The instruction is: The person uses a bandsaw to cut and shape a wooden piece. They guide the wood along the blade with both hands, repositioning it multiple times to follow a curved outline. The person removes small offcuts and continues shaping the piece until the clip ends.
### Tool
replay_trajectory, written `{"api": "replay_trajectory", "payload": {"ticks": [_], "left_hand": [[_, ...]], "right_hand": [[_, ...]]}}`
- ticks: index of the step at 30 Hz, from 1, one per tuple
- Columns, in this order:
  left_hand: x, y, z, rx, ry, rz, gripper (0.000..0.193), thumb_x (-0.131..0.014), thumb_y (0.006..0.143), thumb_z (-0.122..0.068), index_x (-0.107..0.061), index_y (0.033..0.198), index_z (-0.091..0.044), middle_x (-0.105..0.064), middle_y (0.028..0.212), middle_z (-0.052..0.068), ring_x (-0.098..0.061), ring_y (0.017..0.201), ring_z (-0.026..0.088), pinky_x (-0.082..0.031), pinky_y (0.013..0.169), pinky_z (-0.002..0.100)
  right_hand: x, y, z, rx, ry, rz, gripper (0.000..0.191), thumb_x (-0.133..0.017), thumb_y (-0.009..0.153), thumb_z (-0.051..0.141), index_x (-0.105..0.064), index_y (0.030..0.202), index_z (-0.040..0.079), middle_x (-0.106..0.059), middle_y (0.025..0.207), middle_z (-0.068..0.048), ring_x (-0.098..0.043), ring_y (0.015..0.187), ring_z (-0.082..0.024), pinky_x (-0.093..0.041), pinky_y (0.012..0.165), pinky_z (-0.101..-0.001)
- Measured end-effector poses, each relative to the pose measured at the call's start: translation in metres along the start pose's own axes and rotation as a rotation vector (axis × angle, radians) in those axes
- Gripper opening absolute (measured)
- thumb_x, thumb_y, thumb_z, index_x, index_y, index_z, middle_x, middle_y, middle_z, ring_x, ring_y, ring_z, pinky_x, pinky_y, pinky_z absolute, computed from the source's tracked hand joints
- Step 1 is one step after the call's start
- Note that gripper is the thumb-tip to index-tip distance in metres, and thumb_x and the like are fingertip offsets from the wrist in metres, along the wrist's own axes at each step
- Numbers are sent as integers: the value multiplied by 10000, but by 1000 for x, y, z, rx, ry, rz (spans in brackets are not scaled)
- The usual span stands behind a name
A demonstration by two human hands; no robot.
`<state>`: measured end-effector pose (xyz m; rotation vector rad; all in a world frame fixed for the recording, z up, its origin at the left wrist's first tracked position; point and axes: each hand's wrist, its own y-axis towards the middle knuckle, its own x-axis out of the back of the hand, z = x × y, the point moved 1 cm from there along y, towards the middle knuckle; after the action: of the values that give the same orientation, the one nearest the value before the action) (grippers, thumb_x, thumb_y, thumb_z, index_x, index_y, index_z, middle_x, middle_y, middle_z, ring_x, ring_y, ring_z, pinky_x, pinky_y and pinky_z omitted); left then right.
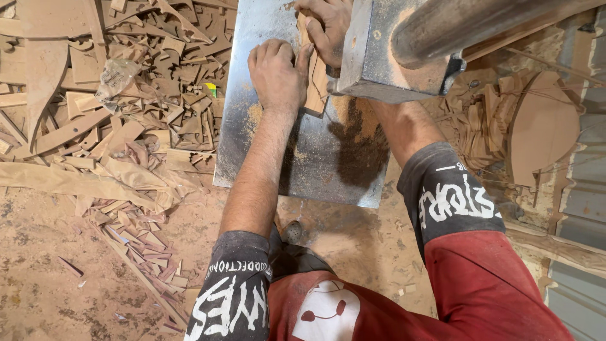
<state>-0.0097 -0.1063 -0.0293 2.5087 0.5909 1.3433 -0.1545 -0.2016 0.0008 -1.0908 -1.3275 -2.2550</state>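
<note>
Your red shirt with black, white-lettered sleeves (442, 290) is closest to the camera, and both your bare arms reach out from it.

Next biggest is the flat grey metal desk dusted with sawdust (265, 38), part of a saw machine. A thick grey metal machine arm (404, 50) hangs over its right side.

On the floor to the left lies a big heap of brown wood scraps (126, 107).

Your left hand (276, 76) lies flat and pressing, fingers together, on the small thin pale wooden piece (315, 91). Your right hand (325, 25) grasps the far end of the same piece, just beside the machine arm.

That wooden piece rests on the desk between your hands. It looks light, stiff and thin, so it could slide on the dust or snap. Hold it by its flat top and edges.
</note>
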Motion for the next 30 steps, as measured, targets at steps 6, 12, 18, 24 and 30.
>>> {"api": "replay_trajectory", "payload": {"ticks": [6,12,18,24,30], "left_hand": [[0,2,2,12,6,20,445,-661,1029,-445,-733,921,-20,-715,1061,140,-632,1117,285,-402,1100,504],[-1,3,2,37,12,12,436,-663,1033,-426,-732,917,-12,-720,1051,151,-648,1099,284,-416,1098,508],[-2,1,3,20,27,-51,407,-630,1049,-383,-727,933,-4,-722,1050,161,-657,1104,293,-411,1109,536],[-3,-3,0,48,54,-67,414,-619,1061,-385,-714,900,-15,-720,1042,163,-655,1120,299,-396,1124,569],[-4,-3,-2,76,125,-91,389,-611,1046,-385,-709,894,-40,-720,1040,146,-648,1137,291,-377,1131,579]], "right_hand": [[1,2,-5,34,138,56,247,-560,1105,83,-697,1310,71,-710,1173,-94,-651,1051,-267,-506,988,-431],[0,4,-3,74,50,-21,173,-636,1113,132,-719,1262,105,-706,1150,-80,-652,1051,-279,-503,979,-430],[-6,11,-6,93,28,-46,159,-653,1054,134,-739,1182,95,-697,1044,-84,-638,954,-291,-497,914,-445],[-3,14,-6,92,177,22,227,-566,1089,109,-707,1256,48,-708,1074,-111,-662,933,-266,-526,873,-416],[5,23,-3,74,56,155,191,-575,1099,121,-710,1211,46,-698,1026,-117,-637,859,-271,-528,828,-415]]}}
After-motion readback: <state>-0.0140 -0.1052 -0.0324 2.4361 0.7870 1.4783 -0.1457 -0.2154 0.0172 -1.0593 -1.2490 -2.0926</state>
